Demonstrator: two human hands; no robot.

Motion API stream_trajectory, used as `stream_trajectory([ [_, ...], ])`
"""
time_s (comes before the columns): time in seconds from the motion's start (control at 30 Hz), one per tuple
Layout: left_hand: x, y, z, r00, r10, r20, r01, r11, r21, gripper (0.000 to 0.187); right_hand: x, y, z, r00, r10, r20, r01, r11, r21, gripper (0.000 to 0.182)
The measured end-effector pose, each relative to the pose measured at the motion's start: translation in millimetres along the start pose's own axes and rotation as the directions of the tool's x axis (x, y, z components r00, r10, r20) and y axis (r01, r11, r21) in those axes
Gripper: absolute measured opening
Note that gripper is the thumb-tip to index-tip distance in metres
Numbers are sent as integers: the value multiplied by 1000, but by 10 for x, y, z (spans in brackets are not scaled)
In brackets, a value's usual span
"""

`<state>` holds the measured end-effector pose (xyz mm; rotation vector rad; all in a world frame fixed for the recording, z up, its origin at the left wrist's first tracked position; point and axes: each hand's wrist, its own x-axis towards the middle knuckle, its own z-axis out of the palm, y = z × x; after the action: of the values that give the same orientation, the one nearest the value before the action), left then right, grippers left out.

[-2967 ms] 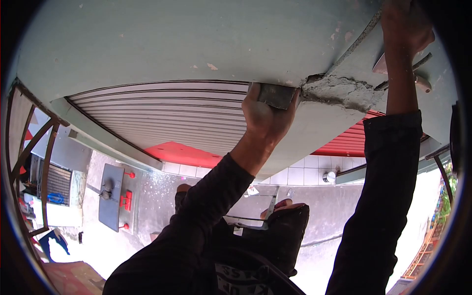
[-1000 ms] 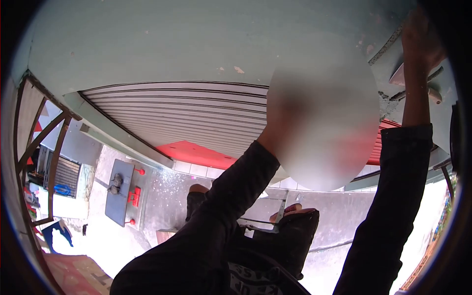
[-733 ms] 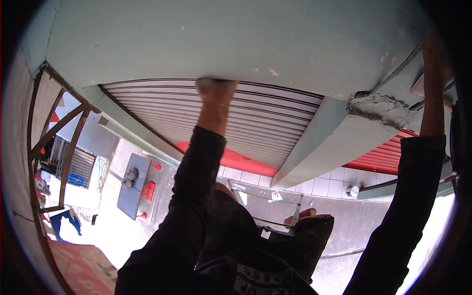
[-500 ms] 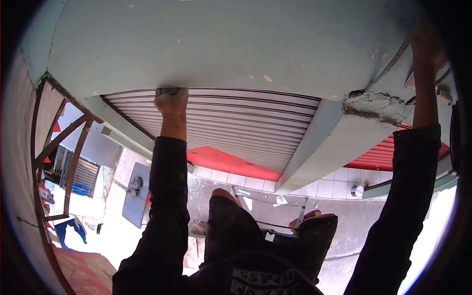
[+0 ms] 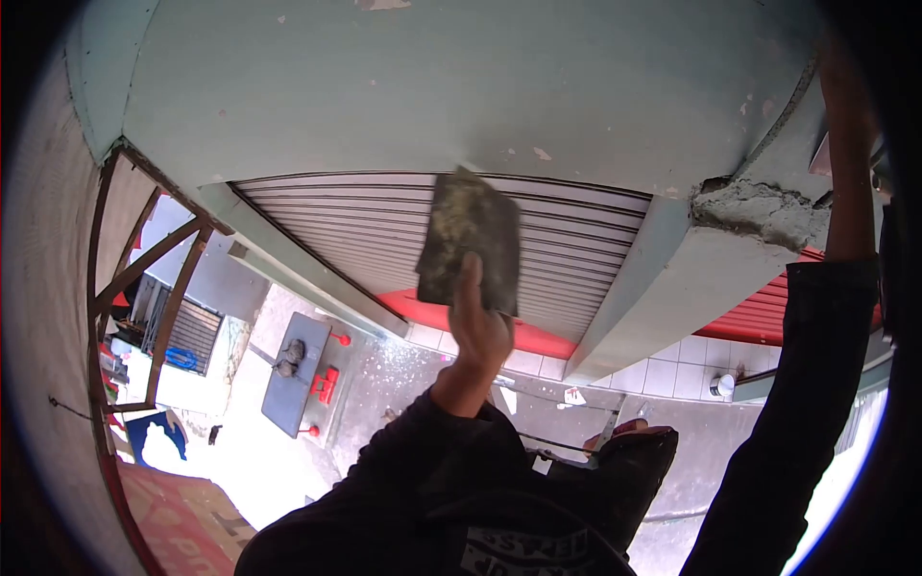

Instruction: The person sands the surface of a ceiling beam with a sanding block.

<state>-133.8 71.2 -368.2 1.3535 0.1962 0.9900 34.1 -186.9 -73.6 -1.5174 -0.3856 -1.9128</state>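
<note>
My left hand point(image 5: 480, 326) is closed around a dark sheet of sandpaper point(image 5: 471, 230), with the thumb lying over its face. The sheet is slightly blurred and has a pale yellowish, worn patch. It is held below the pale green wall point(image 5: 384, 106), in front of the white slatted roller shutter point(image 5: 355, 240). My right hand point(image 5: 850, 86) is raised at the top right, beside the wall's edge. It lies in the dark rim of the view, so its fingers and anything in them cannot be made out.
A broken, rough concrete patch point(image 5: 759, 211) tops the pillar point(image 5: 643, 288). Far below lie a grey table point(image 5: 293, 374) with red stools point(image 5: 327, 386), and a tiled ledge point(image 5: 663, 370). A wooden frame point(image 5: 158, 326) stands left. My foot point(image 5: 629, 429) is high above the ground.
My left hand has come down from the wall's lower edge and moved right, turning the sandpaper's face into view. My right hand stays raised in about the same place.
</note>
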Motion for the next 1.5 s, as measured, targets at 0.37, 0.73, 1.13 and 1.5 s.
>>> stream_trajectory([
  [0.37,552,-172,1295,355,431,830,-933,108,343,72,-77,-239,-113,1000,-1,8,1,999,-49,52],
  [0.73,1681,-91,-210,102,455,885,-909,-319,269,51,41,163,-17,997,-76,25,77,996,-50,55],
  [1.13,1137,-59,733,93,443,892,-973,-151,177,90,-102,-288,-80,1000,7,-24,-9,997,-71,53],
  [1.5,1832,33,-453,59,374,926,-917,-345,198,49,27,-46,-238,983,-12,182,26,997,-78,52],
])
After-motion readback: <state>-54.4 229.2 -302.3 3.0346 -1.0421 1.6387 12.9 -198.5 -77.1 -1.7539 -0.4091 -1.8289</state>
